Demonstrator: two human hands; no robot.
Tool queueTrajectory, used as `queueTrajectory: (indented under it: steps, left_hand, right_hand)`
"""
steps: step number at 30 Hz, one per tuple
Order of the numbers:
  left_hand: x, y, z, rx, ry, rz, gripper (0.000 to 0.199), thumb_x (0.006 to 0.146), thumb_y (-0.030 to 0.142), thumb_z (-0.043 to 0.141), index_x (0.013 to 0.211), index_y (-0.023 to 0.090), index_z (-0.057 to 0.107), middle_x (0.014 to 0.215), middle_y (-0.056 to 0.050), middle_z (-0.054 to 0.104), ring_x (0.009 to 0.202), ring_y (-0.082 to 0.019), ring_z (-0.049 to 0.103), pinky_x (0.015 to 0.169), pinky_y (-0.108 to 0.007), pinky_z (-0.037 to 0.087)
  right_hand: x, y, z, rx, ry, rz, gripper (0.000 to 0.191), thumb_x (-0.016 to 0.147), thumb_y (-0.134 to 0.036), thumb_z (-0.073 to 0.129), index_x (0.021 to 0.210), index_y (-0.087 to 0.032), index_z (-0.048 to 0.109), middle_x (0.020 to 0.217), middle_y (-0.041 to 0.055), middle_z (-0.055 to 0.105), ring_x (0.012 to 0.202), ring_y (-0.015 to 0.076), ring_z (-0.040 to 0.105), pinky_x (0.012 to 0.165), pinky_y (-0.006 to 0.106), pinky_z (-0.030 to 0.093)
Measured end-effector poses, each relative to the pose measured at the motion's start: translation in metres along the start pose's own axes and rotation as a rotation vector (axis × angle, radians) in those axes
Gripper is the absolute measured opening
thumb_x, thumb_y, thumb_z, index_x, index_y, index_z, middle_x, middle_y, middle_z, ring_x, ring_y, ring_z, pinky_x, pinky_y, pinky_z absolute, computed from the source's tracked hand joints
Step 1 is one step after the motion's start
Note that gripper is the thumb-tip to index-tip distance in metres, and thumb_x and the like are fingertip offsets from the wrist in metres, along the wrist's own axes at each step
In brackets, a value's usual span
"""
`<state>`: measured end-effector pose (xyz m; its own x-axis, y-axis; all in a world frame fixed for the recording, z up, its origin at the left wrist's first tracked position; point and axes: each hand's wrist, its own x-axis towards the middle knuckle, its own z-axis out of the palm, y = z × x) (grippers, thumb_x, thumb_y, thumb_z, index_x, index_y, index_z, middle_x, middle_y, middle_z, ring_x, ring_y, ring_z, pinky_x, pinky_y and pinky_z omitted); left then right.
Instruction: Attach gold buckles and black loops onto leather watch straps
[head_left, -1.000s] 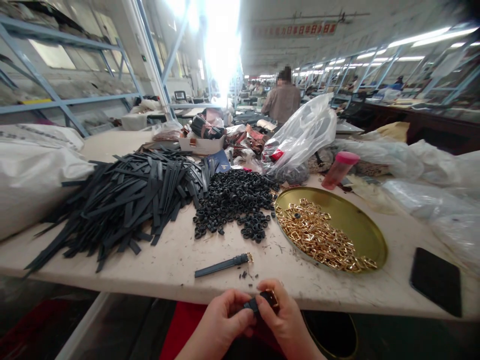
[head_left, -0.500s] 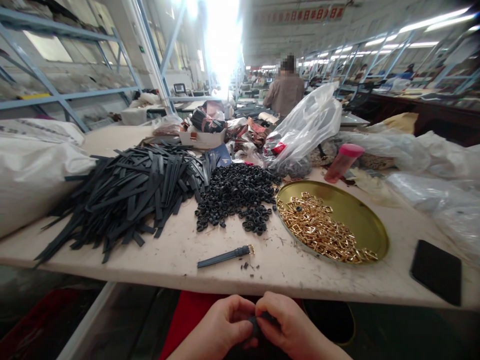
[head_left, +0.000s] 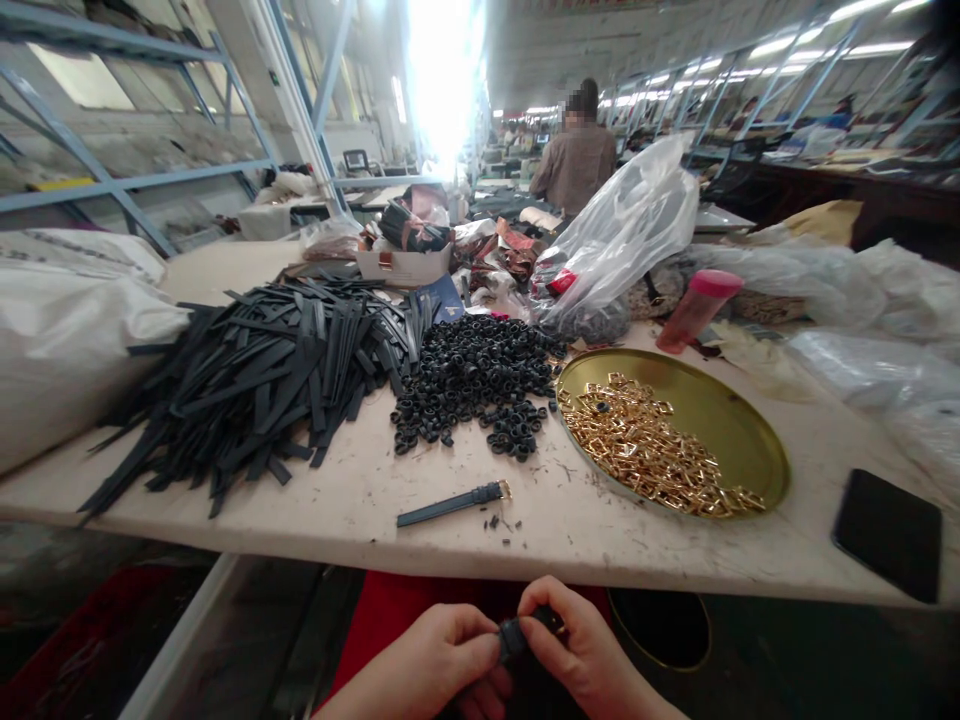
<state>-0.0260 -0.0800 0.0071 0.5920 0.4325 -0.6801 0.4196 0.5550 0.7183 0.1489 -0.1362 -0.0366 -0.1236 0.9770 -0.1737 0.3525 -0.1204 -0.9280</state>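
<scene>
Below the table's front edge, my left hand (head_left: 457, 655) and my right hand (head_left: 564, 640) pinch a dark watch strap (head_left: 513, 640) between them. Part of the strap is hidden by the fingers, and a small bit of gold shows by my right fingers. On the table ahead lies another dark strap (head_left: 450, 503) with a gold buckle at its right end. Beyond it are a heap of small black loops (head_left: 480, 375) and, to the left, a pile of flat dark strips (head_left: 277, 370). Gold buckles (head_left: 652, 445) fill part of a round gold tray (head_left: 739, 430).
A black phone (head_left: 887, 533) lies at the right edge of the table (head_left: 315, 525). Behind the tray stand a pink-lidded jar (head_left: 697, 312) and a clear plastic bag (head_left: 630, 240). A white sack (head_left: 75, 340) sits at far left. A person (head_left: 576, 155) is farther back.
My hands have drawn slightly apart, and more of the dark strap shows between them. My right hand has lifted and turned a little. The view has shifted slightly.
</scene>
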Motion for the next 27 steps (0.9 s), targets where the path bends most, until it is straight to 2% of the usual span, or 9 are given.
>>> queueTrajectory:
  steps: [2, 4, 8, 13, 18, 24, 27]
  left_hand:
    - [0.004, -0.005, 0.000, 0.062, -0.015, -0.046, 0.027, 0.072, 0.037, 0.048, 0.073, 0.011, 0.056, 0.064, -0.004, 0.063, 0.046, -0.008, 0.053, 0.043, -0.019, 0.036]
    - [0.009, -0.009, 0.002, 0.090, 0.014, -0.048, 0.023, 0.069, 0.034, 0.046, 0.066, 0.013, 0.053, 0.055, -0.002, 0.059, 0.039, -0.007, 0.047, 0.038, -0.017, 0.030]
    - [0.016, -0.010, 0.009, 0.104, 0.047, -0.023, 0.015, 0.064, 0.029, 0.044, 0.061, 0.015, 0.050, 0.049, 0.001, 0.055, 0.035, -0.007, 0.044, 0.036, -0.017, 0.028]
    - [0.012, -0.003, 0.007, 0.171, 0.047, -0.036, 0.015, 0.065, 0.028, 0.043, 0.062, 0.015, 0.051, 0.050, 0.002, 0.053, 0.037, -0.007, 0.043, 0.038, -0.017, 0.029]
    - [0.005, 0.004, -0.003, 0.375, 0.055, 0.067, 0.017, 0.071, 0.027, 0.042, 0.068, 0.015, 0.054, 0.053, 0.004, 0.053, 0.038, -0.006, 0.040, 0.037, -0.017, 0.027]
    - [0.008, 0.016, 0.001, 0.359, 0.064, 0.024, 0.008, 0.067, 0.021, 0.042, 0.062, 0.017, 0.047, 0.049, 0.004, 0.049, 0.037, -0.007, 0.041, 0.034, -0.017, 0.026]
    - [0.009, 0.017, 0.001, 0.370, 0.062, 0.024, 0.010, 0.067, 0.021, 0.042, 0.062, 0.017, 0.049, 0.050, 0.004, 0.049, 0.039, -0.008, 0.043, 0.036, -0.017, 0.029]
  right_hand:
    - [0.000, -0.002, 0.000, -0.082, -0.011, -0.034, 0.015, 0.082, -0.031, 0.045, 0.076, -0.019, 0.052, 0.069, -0.0005, 0.054, 0.063, 0.0124, 0.049, 0.057, 0.022, 0.039]
    - [-0.001, -0.004, -0.001, -0.193, -0.031, -0.090, 0.013, 0.081, -0.028, 0.044, 0.076, -0.018, 0.052, 0.072, 0.0015, 0.057, 0.066, 0.0137, 0.052, 0.060, 0.024, 0.040]
    - [-0.003, -0.001, 0.000, -0.325, -0.038, -0.153, 0.013, 0.081, -0.024, 0.042, 0.077, -0.018, 0.052, 0.072, 0.0039, 0.060, 0.066, 0.0151, 0.055, 0.061, 0.025, 0.042]
    - [-0.003, 0.005, 0.006, -0.301, 0.007, -0.160, 0.015, 0.081, -0.024, 0.039, 0.076, -0.018, 0.052, 0.070, 0.0038, 0.060, 0.062, 0.0145, 0.056, 0.057, 0.024, 0.044]
    - [0.002, -0.002, 0.007, -0.305, 0.107, -0.261, 0.016, 0.084, -0.025, 0.038, 0.077, -0.020, 0.051, 0.068, 0.0022, 0.059, 0.061, 0.0133, 0.056, 0.056, 0.023, 0.044]
    - [0.008, 0.000, 0.006, -0.339, 0.129, -0.332, 0.013, 0.084, -0.023, 0.039, 0.077, -0.020, 0.049, 0.067, 0.0015, 0.059, 0.059, 0.0131, 0.056, 0.055, 0.022, 0.044]
    - [0.008, 0.004, 0.008, -0.301, 0.158, -0.342, 0.013, 0.085, -0.024, 0.038, 0.077, -0.021, 0.048, 0.066, 0.0003, 0.057, 0.058, 0.0119, 0.055, 0.054, 0.020, 0.044]
